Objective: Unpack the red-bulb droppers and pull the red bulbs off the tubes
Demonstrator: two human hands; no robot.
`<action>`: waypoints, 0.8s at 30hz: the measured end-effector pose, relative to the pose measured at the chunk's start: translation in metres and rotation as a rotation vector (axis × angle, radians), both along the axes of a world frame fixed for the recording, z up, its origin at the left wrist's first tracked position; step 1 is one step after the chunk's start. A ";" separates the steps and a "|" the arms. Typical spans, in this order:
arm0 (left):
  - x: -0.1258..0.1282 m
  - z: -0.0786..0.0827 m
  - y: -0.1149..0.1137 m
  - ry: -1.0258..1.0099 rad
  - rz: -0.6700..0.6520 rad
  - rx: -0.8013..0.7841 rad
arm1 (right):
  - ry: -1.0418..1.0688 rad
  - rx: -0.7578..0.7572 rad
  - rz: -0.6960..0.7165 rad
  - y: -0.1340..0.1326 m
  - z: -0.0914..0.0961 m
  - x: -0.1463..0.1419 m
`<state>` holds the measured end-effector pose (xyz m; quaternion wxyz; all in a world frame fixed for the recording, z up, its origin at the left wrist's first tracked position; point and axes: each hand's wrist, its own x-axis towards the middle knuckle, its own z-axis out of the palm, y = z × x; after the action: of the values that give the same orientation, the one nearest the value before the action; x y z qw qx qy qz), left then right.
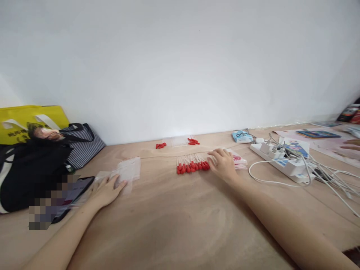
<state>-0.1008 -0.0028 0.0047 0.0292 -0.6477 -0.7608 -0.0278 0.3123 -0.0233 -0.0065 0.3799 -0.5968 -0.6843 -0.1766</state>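
My left hand (pixel 106 190) lies palm down with spread fingers on clear plastic bags (pixel 129 168), at the left of the wooden table. Many thin pale sticks with red bulb-shaped ends (pixel 192 167) lie side by side in a row, red ends toward me. At the right end of that row, my right hand (pixel 223 164) has its fingers curled down; what lies between the fingertips is hidden. Just beyond it, a stack of clear bags with red and pink contents (pixel 239 161) shows partly behind the hand.
Small red pieces lie in two groups, left (pixel 161 145) and right (pixel 193 141), near the wall. A white power strip (pixel 281 165) with tangled cables lies right. A phone (pixel 73 197), black bag (pixel 30 176) and yellow bag (pixel 56 114) are left. Another person's hand (pixel 351 144) shows far right.
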 end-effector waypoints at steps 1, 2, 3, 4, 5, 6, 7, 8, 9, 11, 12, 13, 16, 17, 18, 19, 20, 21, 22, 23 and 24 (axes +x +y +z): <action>0.003 -0.001 -0.001 0.012 0.001 -0.027 | 0.007 -0.026 -0.061 0.001 0.003 0.008; 0.007 0.000 -0.002 0.022 0.010 -0.048 | 0.008 -0.071 -0.102 0.002 0.006 0.016; 0.011 0.000 -0.002 0.028 0.012 -0.045 | 0.007 -0.133 -0.124 0.004 0.007 0.024; 0.015 0.000 -0.003 0.030 0.008 -0.028 | 0.009 -0.205 -0.136 0.005 0.008 0.032; 0.019 0.001 -0.003 0.028 0.013 -0.006 | 0.010 -0.287 -0.135 0.006 0.008 0.040; 0.022 0.001 -0.003 0.021 0.025 0.016 | 0.014 -0.367 -0.127 0.007 0.007 0.047; 0.026 0.001 -0.003 0.009 0.038 0.035 | 0.018 -0.439 -0.116 0.008 0.006 0.053; 0.028 0.002 -0.003 -0.006 0.047 0.054 | 0.018 -0.499 -0.100 0.009 0.006 0.058; 0.031 0.003 -0.003 -0.019 0.049 0.075 | 0.014 -0.542 -0.086 0.010 0.005 0.062; 0.032 0.007 -0.004 -0.023 0.035 0.117 | -0.005 -0.589 -0.067 0.011 0.006 0.067; 0.032 0.010 -0.006 -0.019 0.027 0.132 | -0.016 -0.599 -0.061 0.011 0.007 0.069; 0.030 0.013 -0.007 -0.019 0.024 0.135 | -0.024 -0.604 -0.057 0.012 0.009 0.070; 0.022 0.022 -0.013 -0.059 0.016 0.056 | -0.022 -0.615 -0.027 0.011 0.014 0.072; 0.020 0.023 -0.015 -0.077 0.009 0.018 | -0.011 -0.615 -0.016 0.011 0.015 0.073; 0.018 0.023 -0.016 -0.089 0.004 -0.021 | 0.005 -0.612 -0.007 0.011 0.015 0.073; 0.016 0.022 -0.017 -0.095 0.004 -0.054 | 0.023 -0.605 0.001 0.011 0.015 0.073; 0.015 0.019 -0.017 -0.096 0.009 -0.076 | 0.045 -0.587 0.000 0.011 0.015 0.073; 0.014 0.017 -0.016 -0.095 0.013 -0.090 | 0.068 -0.561 -0.011 0.011 0.015 0.072; 0.013 0.013 -0.014 -0.093 0.014 -0.100 | 0.085 -0.537 -0.028 0.011 0.015 0.072; 0.013 0.010 -0.012 -0.092 0.012 -0.102 | 0.104 -0.501 -0.058 0.011 0.014 0.072; 0.012 0.008 -0.010 -0.094 0.004 -0.094 | 0.133 -0.445 -0.100 0.010 0.015 0.071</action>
<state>-0.0892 -0.0132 0.0123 -0.0369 -0.6450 -0.7629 -0.0224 0.3831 -0.0130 0.0083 0.2740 -0.7095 -0.6493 -0.0004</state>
